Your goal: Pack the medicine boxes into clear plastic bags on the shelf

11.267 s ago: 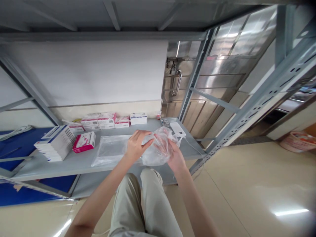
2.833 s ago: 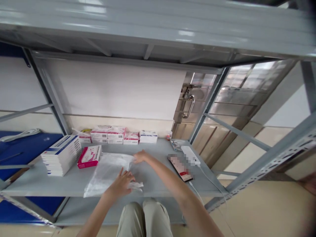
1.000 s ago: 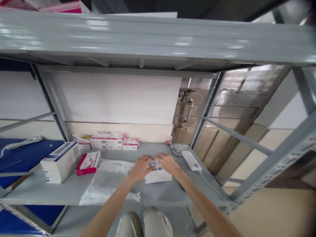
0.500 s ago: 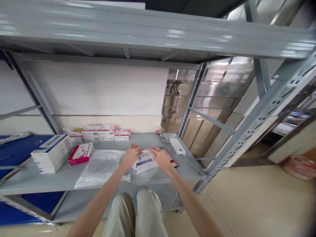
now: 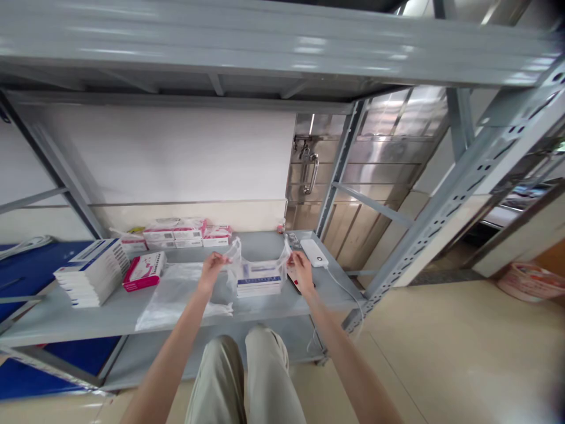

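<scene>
Between my hands, a thin clear plastic bag is stretched around a short stack of white and blue boxes on the shelf. My left hand pinches the bag's left handle, and my right hand pinches the right handle. Both handles are pulled up and apart, so the bag's mouth gapes over the boxes. More flat clear bags lie just left of the stack. Partly under my right hand is a dark-edged phone-like thing.
On the left stand a tall stack of white boxes and a pink box. Pink and white boxes line the back. A white power bank with a cable lies right. A metal beam crosses overhead.
My hands have moved apart from above the boxes, drawing the bag's handles outward and up. The stack of boxes now sits squarer and shows more plainly between them.
</scene>
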`<state>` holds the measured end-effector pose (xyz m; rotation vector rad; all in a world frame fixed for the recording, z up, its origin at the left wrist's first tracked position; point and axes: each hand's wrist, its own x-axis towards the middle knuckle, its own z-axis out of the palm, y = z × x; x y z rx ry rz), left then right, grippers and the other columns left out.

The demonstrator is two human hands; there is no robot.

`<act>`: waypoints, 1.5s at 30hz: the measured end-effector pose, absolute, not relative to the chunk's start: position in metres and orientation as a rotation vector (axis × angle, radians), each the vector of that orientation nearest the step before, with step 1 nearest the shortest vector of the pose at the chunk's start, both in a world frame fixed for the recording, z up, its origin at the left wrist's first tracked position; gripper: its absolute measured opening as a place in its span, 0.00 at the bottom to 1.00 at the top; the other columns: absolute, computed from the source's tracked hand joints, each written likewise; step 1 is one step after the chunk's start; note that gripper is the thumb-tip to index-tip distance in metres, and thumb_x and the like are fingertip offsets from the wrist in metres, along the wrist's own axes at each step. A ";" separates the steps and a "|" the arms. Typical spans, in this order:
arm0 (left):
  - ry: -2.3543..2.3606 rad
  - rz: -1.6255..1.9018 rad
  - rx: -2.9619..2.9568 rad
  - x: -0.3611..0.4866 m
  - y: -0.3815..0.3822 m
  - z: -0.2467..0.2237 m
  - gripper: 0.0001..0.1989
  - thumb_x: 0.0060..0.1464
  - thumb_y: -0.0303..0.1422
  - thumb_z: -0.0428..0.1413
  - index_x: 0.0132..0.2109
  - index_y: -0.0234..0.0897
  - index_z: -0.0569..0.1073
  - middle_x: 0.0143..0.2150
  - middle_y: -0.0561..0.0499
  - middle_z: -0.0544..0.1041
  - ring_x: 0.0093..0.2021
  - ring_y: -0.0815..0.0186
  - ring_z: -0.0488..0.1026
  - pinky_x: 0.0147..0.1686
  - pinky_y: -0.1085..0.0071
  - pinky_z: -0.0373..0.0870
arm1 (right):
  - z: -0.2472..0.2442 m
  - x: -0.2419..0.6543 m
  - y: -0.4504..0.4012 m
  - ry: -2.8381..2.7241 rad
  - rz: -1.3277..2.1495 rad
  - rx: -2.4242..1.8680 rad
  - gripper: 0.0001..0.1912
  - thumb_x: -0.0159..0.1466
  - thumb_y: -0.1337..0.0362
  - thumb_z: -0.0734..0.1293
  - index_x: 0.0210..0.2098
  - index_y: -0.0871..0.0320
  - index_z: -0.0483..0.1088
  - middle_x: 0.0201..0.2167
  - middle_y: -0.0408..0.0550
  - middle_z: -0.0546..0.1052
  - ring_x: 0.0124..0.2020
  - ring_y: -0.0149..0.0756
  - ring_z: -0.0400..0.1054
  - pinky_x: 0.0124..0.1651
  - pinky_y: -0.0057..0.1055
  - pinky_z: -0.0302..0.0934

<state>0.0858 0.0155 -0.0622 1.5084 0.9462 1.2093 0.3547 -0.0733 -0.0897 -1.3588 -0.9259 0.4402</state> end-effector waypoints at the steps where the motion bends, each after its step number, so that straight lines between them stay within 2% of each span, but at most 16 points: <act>1: 0.992 1.265 1.467 0.083 0.014 -0.061 0.11 0.51 0.41 0.54 0.31 0.40 0.63 0.31 0.49 0.77 0.38 0.60 0.76 0.45 0.61 0.69 | -0.090 0.357 -0.076 -0.868 0.386 -1.383 0.22 0.60 0.44 0.54 0.34 0.56 0.62 0.29 0.47 0.72 0.30 0.37 0.69 0.37 0.34 0.66; 4: 1.211 1.589 1.410 0.082 0.001 -0.053 0.09 0.55 0.39 0.49 0.40 0.39 0.62 0.43 0.45 0.75 0.46 0.59 0.73 0.48 0.60 0.67 | -0.089 0.352 -0.091 -0.691 0.030 -1.500 0.21 0.65 0.49 0.49 0.42 0.58 0.61 0.40 0.57 0.72 0.43 0.42 0.68 0.47 0.39 0.64; 6: 1.295 1.752 1.631 0.088 -0.011 -0.046 0.10 0.57 0.36 0.47 0.46 0.39 0.62 0.52 0.41 0.70 0.54 0.58 0.68 0.54 0.58 0.63 | -0.085 0.338 -0.101 -0.813 -0.232 -1.575 0.20 0.68 0.55 0.48 0.46 0.60 0.62 0.48 0.61 0.69 0.52 0.45 0.63 0.54 0.43 0.58; 8: 1.148 1.549 2.140 0.098 -0.021 -0.038 0.11 0.58 0.33 0.48 0.48 0.39 0.64 0.54 0.41 0.70 0.57 0.57 0.65 0.57 0.58 0.59 | -0.079 0.318 -0.106 -1.274 -0.378 -1.606 0.19 0.69 0.59 0.48 0.48 0.59 0.64 0.50 0.60 0.69 0.55 0.44 0.61 0.58 0.45 0.52; 11: 0.775 0.776 2.707 0.113 -0.024 -0.029 0.12 0.56 0.29 0.51 0.48 0.40 0.69 0.49 0.45 0.74 0.51 0.57 0.70 0.54 0.60 0.63 | -0.068 0.293 -0.104 -1.978 -0.477 -1.640 0.16 0.69 0.60 0.54 0.50 0.58 0.67 0.47 0.56 0.74 0.54 0.44 0.63 0.61 0.47 0.46; 13: 0.752 0.442 2.816 0.117 -0.022 -0.029 0.12 0.55 0.26 0.51 0.47 0.41 0.71 0.46 0.46 0.76 0.46 0.58 0.73 0.49 0.63 0.66 | -0.063 0.287 -0.100 -2.182 -0.520 -1.762 0.16 0.68 0.60 0.58 0.48 0.61 0.70 0.42 0.57 0.76 0.50 0.46 0.66 0.60 0.47 0.48; 15: 0.788 0.324 2.850 0.115 -0.025 -0.033 0.11 0.55 0.23 0.50 0.41 0.41 0.74 0.42 0.47 0.77 0.44 0.59 0.74 0.46 0.65 0.66 | -0.062 0.289 -0.099 -2.286 -0.489 -1.857 0.16 0.68 0.59 0.58 0.43 0.62 0.73 0.36 0.57 0.78 0.45 0.45 0.69 0.55 0.43 0.52; 18: 0.643 0.360 2.918 0.103 -0.041 -0.047 0.11 0.55 0.22 0.50 0.34 0.41 0.74 0.40 0.47 0.77 0.47 0.59 0.72 0.50 0.64 0.63 | -0.070 0.299 -0.110 -2.443 -0.364 -1.827 0.19 0.68 0.58 0.56 0.37 0.61 0.76 0.31 0.55 0.79 0.38 0.41 0.72 0.50 0.37 0.56; 22: 0.559 0.335 3.087 0.082 -0.066 -0.074 0.12 0.54 0.20 0.49 0.37 0.39 0.73 0.38 0.45 0.76 0.48 0.56 0.70 0.54 0.60 0.58 | -0.090 0.310 -0.137 -2.563 -0.261 -1.768 0.21 0.68 0.55 0.58 0.33 0.61 0.77 0.30 0.53 0.80 0.36 0.39 0.72 0.52 0.37 0.56; 26: 0.788 0.318 3.063 0.062 -0.062 -0.091 0.13 0.53 0.19 0.48 0.36 0.38 0.73 0.35 0.44 0.76 0.44 0.54 0.71 0.49 0.61 0.60 | -0.109 0.320 -0.152 -2.457 -0.184 -1.793 0.20 0.68 0.57 0.58 0.28 0.56 0.77 0.27 0.48 0.78 0.40 0.40 0.70 0.57 0.41 0.53; 32: 1.027 0.357 2.988 0.051 -0.031 -0.087 0.12 0.51 0.22 0.49 0.38 0.35 0.75 0.39 0.38 0.78 0.45 0.50 0.72 0.48 0.59 0.60 | -0.122 0.327 -0.145 -1.915 -0.192 -2.007 0.20 0.68 0.65 0.56 0.26 0.54 0.75 0.32 0.46 0.79 0.41 0.37 0.71 0.50 0.34 0.59; 34: 1.103 0.371 2.912 0.056 -0.023 -0.086 0.12 0.51 0.21 0.49 0.38 0.35 0.76 0.38 0.37 0.78 0.45 0.49 0.73 0.48 0.59 0.61 | -0.124 0.325 -0.140 -1.764 -0.155 -2.133 0.17 0.68 0.65 0.56 0.32 0.55 0.75 0.31 0.47 0.80 0.39 0.37 0.73 0.47 0.32 0.59; 36: 1.190 0.382 2.837 0.062 -0.017 -0.086 0.12 0.51 0.20 0.50 0.38 0.34 0.76 0.37 0.37 0.78 0.44 0.48 0.74 0.48 0.59 0.61 | -0.125 0.321 -0.135 -1.650 -0.112 -2.247 0.15 0.67 0.66 0.56 0.44 0.56 0.74 0.31 0.48 0.80 0.36 0.37 0.74 0.43 0.30 0.60; 38: 1.273 0.373 2.787 0.070 -0.011 -0.085 0.14 0.52 0.19 0.50 0.41 0.34 0.76 0.37 0.37 0.78 0.43 0.49 0.74 0.46 0.60 0.63 | -0.125 0.318 -0.129 -1.583 -0.097 -2.326 0.19 0.66 0.67 0.57 0.54 0.57 0.68 0.30 0.49 0.80 0.34 0.38 0.75 0.40 0.30 0.60; 42: 1.414 0.304 2.677 0.089 -0.001 -0.084 0.19 0.58 0.23 0.45 0.53 0.38 0.72 0.38 0.40 0.79 0.41 0.55 0.76 0.41 0.65 0.67 | -0.126 0.316 -0.116 -1.473 -0.019 -2.417 0.21 0.67 0.65 0.55 0.56 0.56 0.66 0.31 0.51 0.80 0.34 0.41 0.75 0.35 0.29 0.60; 45: 1.464 0.310 2.610 0.102 0.009 -0.086 0.19 0.62 0.28 0.41 0.55 0.38 0.70 0.41 0.41 0.79 0.42 0.56 0.76 0.40 0.66 0.67 | -0.126 0.319 -0.105 -1.341 0.076 -2.372 0.21 0.69 0.60 0.52 0.55 0.56 0.68 0.35 0.53 0.80 0.38 0.42 0.75 0.36 0.30 0.62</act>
